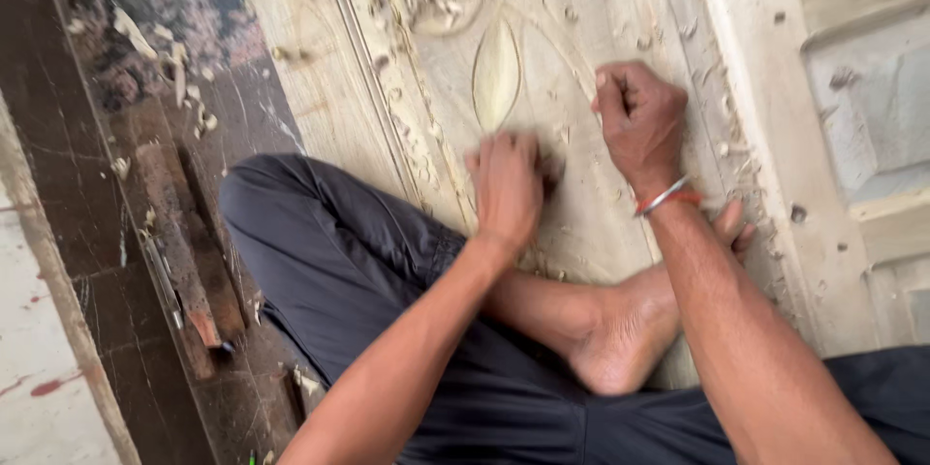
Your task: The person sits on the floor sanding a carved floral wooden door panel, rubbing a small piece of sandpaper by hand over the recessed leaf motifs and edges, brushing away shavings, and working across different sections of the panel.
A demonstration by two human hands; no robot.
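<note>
Both fists clenched over the carved wooden panel — left hand blurred, right hand raised — contents unclear.

Motion blur hides whatever the left hand grips.

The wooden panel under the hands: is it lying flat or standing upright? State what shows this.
Lying flat. The panel lies on the floor, loose wood chips rest on its carved face, and the person's bare foot rests on it.
</note>
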